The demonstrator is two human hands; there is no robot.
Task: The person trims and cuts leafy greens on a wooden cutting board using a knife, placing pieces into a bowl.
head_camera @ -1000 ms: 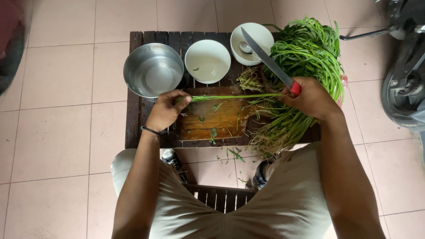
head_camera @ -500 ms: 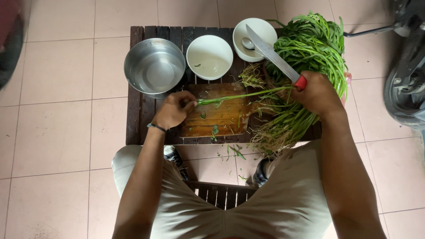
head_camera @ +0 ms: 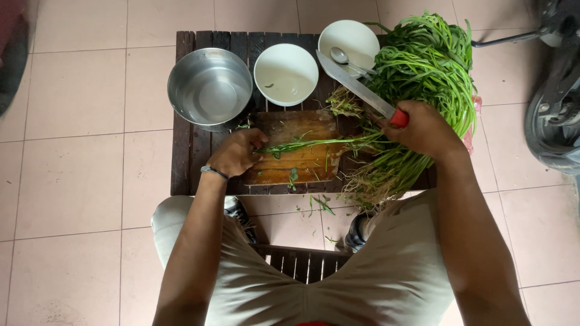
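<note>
My left hand (head_camera: 237,151) pinches one end of a thin green stem (head_camera: 314,143) that lies across a brown wooden cutting board (head_camera: 302,166). My right hand (head_camera: 426,128) grips the red handle of a long knife (head_camera: 356,87), blade raised and pointing up-left over the board, and seems to hold the stem's other end too. A large bundle of green stems with pale roots (head_camera: 423,78) lies at the right of the low dark slatted table (head_camera: 181,151), partly under my right hand.
A steel bowl (head_camera: 209,89) holding water, a white bowl (head_camera: 286,73) and a white dish with a spoon (head_camera: 347,45) line the table's far side. Green scraps lie on the tiled floor (head_camera: 72,181) by my feet. A dark vehicle part (head_camera: 556,121) stands at right.
Both hands stay on the stem and knife. The stem has slid slightly across the board and the view has shifted a little; the knife stays raised.
</note>
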